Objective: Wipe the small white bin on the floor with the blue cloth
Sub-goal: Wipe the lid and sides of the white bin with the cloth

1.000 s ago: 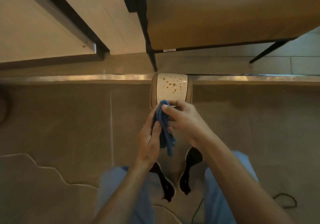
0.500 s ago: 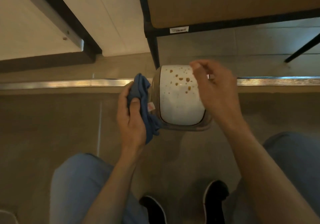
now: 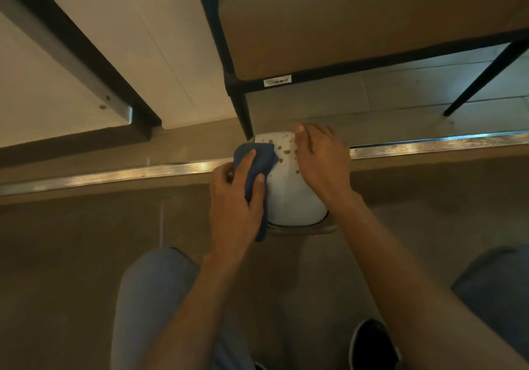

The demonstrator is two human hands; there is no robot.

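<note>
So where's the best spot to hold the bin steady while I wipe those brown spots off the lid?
Grip the bin by its right side wall, coming from the right, as the right hand does. The domed lid curves away there, leaving the spots open to the cloth in the left hand.

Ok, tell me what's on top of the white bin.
Brown spots dot the white bin's lid. The left hand presses the blue cloth on it; the right hand steadies it. Anything beneath them is hidden.
</note>
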